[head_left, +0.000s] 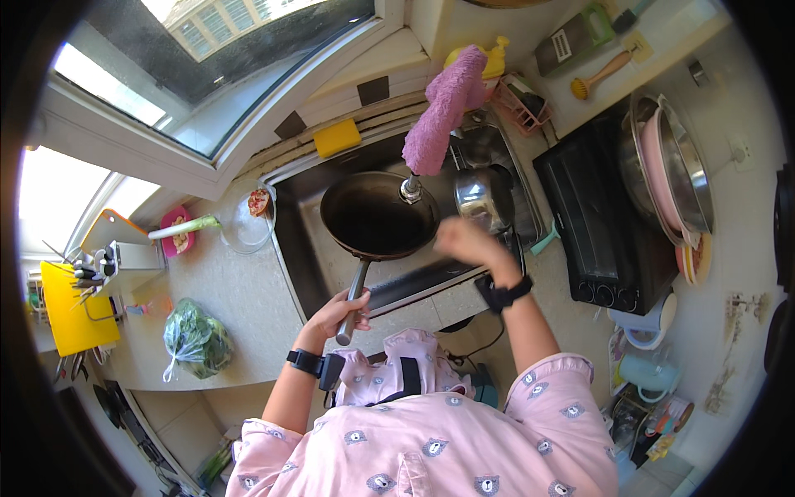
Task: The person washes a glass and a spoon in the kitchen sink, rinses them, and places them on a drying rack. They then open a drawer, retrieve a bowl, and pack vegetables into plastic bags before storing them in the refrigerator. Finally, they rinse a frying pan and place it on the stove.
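My left hand [338, 315] grips the metal handle [355, 298] of a dark frying pan [379, 214], held over the stainless steel sink [304, 248]. The pan's inside faces up, beneath the faucet nozzle [410, 189]. A pink cloth [444, 115] covers most of the faucet's neck. My right hand [466, 241] is blurred by motion just beyond the pan's right rim. Its fingers look curled, but whether they hold anything is unclear. To its upper right, a shiny metal pot [481, 196] stands in the sink.
A yellow sponge [336, 138] lies on the sink's back edge. Left of the sink are a glass lid or dish [245, 227], a green onion stalk [186, 227], a pink bowl [176, 231] and bagged leafy greens [197, 338]. A black toaster oven [590, 217] stands to the right.
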`<act>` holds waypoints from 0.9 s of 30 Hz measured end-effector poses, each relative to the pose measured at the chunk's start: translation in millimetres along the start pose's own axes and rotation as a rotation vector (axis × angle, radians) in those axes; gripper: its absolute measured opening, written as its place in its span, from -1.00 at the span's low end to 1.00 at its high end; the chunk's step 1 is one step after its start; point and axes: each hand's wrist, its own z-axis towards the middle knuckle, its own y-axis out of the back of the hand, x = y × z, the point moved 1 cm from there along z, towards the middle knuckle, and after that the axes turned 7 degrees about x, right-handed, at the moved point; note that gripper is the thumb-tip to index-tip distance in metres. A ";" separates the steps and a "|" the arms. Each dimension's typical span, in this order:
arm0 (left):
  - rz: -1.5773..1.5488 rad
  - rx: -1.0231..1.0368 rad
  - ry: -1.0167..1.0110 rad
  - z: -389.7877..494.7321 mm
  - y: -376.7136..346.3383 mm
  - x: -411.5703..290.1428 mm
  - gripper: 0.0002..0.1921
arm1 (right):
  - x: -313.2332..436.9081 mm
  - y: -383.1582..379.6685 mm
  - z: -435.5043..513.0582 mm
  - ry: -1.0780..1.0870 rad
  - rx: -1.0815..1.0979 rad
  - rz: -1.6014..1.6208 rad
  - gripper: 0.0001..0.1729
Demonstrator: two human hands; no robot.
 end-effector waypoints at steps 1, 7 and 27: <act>0.016 -0.047 0.020 0.3 2.5 4.6 -0.59 | -12.3 22.6 16.3 -0.108 -0.257 -0.096 -0.67; 0.215 -0.262 0.055 3.9 13.1 33.7 -0.51 | -55.1 84.6 143.1 0.267 -0.658 -0.281 -0.41; 0.397 -0.410 0.051 -1.3 17.0 33.8 -0.50 | 27.1 -32.4 108.5 0.143 -0.372 0.532 -0.51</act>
